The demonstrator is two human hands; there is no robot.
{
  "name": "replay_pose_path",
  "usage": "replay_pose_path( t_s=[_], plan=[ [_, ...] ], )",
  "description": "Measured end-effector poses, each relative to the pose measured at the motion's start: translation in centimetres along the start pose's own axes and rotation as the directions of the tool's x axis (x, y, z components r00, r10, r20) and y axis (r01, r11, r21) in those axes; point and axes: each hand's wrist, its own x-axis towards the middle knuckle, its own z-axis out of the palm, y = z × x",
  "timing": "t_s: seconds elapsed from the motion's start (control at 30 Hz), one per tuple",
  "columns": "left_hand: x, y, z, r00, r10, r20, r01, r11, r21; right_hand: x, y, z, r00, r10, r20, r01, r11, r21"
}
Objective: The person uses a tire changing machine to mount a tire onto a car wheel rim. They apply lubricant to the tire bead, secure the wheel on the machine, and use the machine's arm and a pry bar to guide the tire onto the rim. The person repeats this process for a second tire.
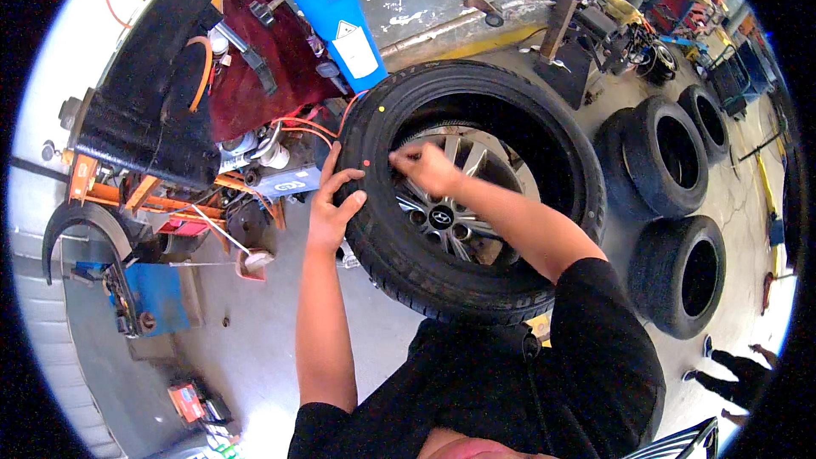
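Observation:
A black tyre (518, 85) lies tilted in front of me, with red and yellow dots on its sidewall. Through its opening shows a silver spoked alloy wheel (459, 153) with a dark centre cap. My left hand (330, 208) grips the tyre's left side, fingers over the sidewall and thumb apart from them. My right hand (427, 170) reaches across the opening to the tyre's left inner edge. Its fingers are curled closed there; what they hold, if anything, is hidden. Whatever supports the wheel is mostly covered by the tyre.
Several loose tyres (680, 276) stand on the floor at right. A blue container (344, 30) with a white label is beyond the tyre. An orange-framed cart (140, 195) with tools and a dark red cloth (272, 59) is at left. A person's legs (731, 378) show at lower right.

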Motion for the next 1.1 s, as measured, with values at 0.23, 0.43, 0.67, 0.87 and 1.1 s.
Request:
replay_pose_path(
  t_s=[0.23, 0.43, 0.67, 0.87, 1.1],
  plan=[
    [0.4, 0.0, 0.1, 1.0, 0.028, 0.004, -0.028, 1.0, -0.009, 2.0, 3.3, -2.4, 0.996, -0.002, 0.09, -0.015, 0.982, 0.187],
    [0.5, 0.4, 0.4, 1.0, 0.006, 0.002, -0.006, 1.0, 0.006, 1.9, 10.1, -15.7, 0.871, 0.103, -0.481, -0.278, 0.909, -0.309],
    [1.3, 2.6, 1.7, 1.0, 0.01, 0.021, -0.01, 1.0, 0.024, -7.3, 6.9, -19.7, 0.915, 0.218, -0.339, -0.381, 0.743, -0.55],
    [2.0, 6.5, 2.1, 0.988, 0.05, 0.145, -0.097, 0.937, 0.335, -8.3, 0.2, -32.6, 0.804, 0.014, -0.595, -0.229, 0.93, -0.287],
    [8.0, 9.6, 5.5, 0.951, 0.006, 0.309, -0.155, 0.873, 0.462, 5.3, 4.3, -51.0, 0.728, -0.116, -0.676, -0.14, 0.94, -0.312]
  ],
)
